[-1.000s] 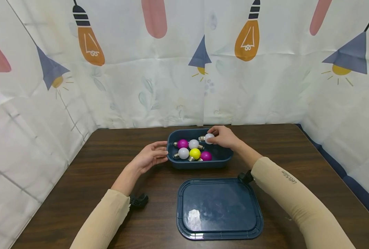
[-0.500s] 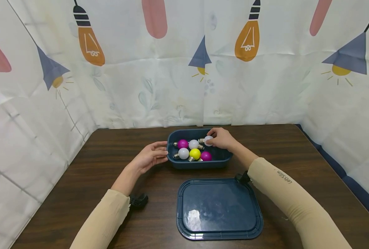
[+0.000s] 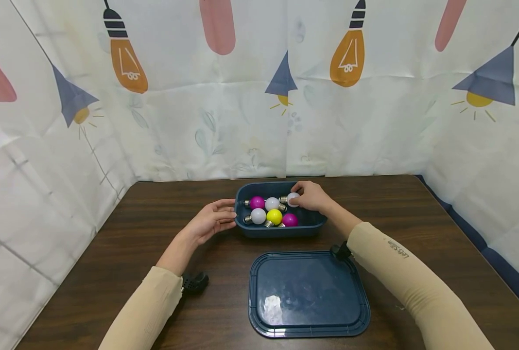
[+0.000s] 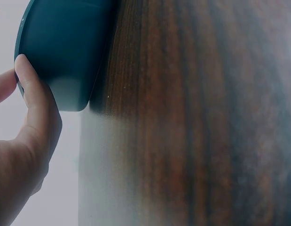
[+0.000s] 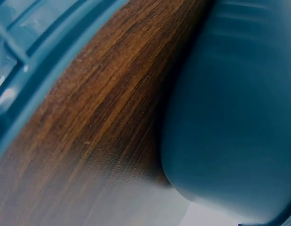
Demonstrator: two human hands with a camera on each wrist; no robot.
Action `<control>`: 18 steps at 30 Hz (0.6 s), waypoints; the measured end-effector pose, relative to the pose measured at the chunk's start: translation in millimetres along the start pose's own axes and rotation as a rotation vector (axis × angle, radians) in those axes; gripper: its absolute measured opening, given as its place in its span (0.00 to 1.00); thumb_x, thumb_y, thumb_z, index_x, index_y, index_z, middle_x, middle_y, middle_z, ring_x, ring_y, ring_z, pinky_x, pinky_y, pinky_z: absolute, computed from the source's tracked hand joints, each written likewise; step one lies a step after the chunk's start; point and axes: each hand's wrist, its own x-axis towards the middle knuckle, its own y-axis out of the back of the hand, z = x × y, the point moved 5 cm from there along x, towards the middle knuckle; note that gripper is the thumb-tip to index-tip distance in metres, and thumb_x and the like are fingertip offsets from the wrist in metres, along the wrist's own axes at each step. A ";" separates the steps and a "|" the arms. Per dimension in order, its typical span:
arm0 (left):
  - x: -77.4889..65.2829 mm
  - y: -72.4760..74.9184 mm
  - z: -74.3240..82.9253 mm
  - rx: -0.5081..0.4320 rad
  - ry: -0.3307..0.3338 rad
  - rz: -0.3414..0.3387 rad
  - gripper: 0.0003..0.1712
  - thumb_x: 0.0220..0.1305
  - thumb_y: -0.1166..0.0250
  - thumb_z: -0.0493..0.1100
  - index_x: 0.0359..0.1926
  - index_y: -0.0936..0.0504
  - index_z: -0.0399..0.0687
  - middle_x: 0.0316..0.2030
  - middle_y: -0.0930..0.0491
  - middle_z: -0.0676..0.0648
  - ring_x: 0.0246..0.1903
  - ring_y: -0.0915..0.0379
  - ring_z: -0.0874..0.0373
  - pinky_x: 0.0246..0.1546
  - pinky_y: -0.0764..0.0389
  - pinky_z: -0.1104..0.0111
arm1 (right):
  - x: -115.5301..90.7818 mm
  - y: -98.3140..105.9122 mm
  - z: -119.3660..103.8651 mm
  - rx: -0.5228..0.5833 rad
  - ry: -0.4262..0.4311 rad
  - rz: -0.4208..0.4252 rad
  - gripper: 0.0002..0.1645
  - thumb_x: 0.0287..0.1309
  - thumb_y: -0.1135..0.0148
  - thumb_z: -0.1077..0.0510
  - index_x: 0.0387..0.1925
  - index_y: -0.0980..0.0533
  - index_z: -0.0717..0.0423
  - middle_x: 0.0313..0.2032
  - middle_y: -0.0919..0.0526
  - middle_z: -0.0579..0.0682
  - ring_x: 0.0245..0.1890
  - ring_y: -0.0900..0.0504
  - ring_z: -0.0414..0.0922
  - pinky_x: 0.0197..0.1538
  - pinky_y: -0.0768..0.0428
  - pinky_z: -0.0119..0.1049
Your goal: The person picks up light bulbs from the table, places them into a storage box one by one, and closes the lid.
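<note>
In the head view, a dark blue bin [image 3: 281,232] holds several light bulbs. My right hand [image 3: 311,196] reaches over its right side and pinches a white light bulb [image 3: 292,199] by its globe, the screw base pointing left. Left of it lie a magenta bulb [image 3: 257,202], a white bulb [image 3: 272,203], another white bulb [image 3: 258,216], a yellow bulb [image 3: 274,217] and a second magenta bulb [image 3: 290,220]. My left hand [image 3: 210,219] rests its extended fingers against the bin's left end. Fingertips [image 4: 24,63] touch near the rim in the left wrist view.
A dark blue lid [image 3: 309,294] lies flat on the brown wooden table [image 3: 207,311], nearer to me than the bin. White printed curtains [image 3: 172,126] hang behind the table and at both sides. The right wrist view shows the bin's outer wall [image 5: 230,117].
My right hand has lowered the white bulb slightly into the bin, mostly during the first half second. My left hand has stayed at the bin's left end.
</note>
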 end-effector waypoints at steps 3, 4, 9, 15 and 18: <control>0.2 0.3 -0.4 0.000 -0.002 -0.002 0.34 0.76 0.42 0.31 0.77 0.43 0.35 0.64 0.32 0.26 0.42 0.17 0.57 0.49 0.15 0.67 | 0.7 -1.1 0.2 -0.028 0.007 0.001 0.23 0.64 0.30 0.56 0.56 0.22 0.65 0.47 0.17 0.60 0.41 0.18 0.51 0.47 0.16 0.43; 0.3 0.3 -0.5 0.000 -0.002 -0.004 0.34 0.76 0.42 0.31 0.77 0.43 0.35 0.64 0.32 0.26 0.42 0.17 0.57 0.49 0.15 0.67 | 1.0 -1.4 0.5 -0.036 0.009 0.002 0.23 0.64 0.30 0.56 0.56 0.22 0.64 0.48 0.17 0.60 0.41 0.19 0.52 0.47 0.16 0.43; 0.5 0.6 -0.5 0.003 -0.002 -0.004 0.34 0.76 0.42 0.32 0.77 0.43 0.36 0.63 0.32 0.26 0.41 0.17 0.57 0.49 0.15 0.67 | 2.0 -2.3 0.8 -0.057 0.014 0.003 0.23 0.65 0.30 0.56 0.56 0.22 0.64 0.49 0.17 0.61 0.44 0.20 0.54 0.49 0.17 0.44; 0.5 0.6 -0.4 0.006 -0.002 -0.002 0.34 0.76 0.42 0.31 0.77 0.43 0.35 0.62 0.31 0.27 0.40 0.17 0.58 0.49 0.15 0.67 | 1.9 -2.7 -0.1 -0.065 0.021 0.002 0.22 0.65 0.30 0.57 0.56 0.22 0.64 0.50 0.17 0.61 0.46 0.20 0.55 0.51 0.17 0.46; 0.3 0.6 -0.3 0.004 -0.003 -0.002 0.34 0.76 0.42 0.31 0.77 0.42 0.35 0.61 0.30 0.28 0.40 0.17 0.58 0.48 0.15 0.67 | 1.7 -2.6 -0.6 -0.070 0.028 0.003 0.23 0.65 0.30 0.56 0.56 0.22 0.64 0.50 0.17 0.62 0.47 0.20 0.55 0.52 0.18 0.46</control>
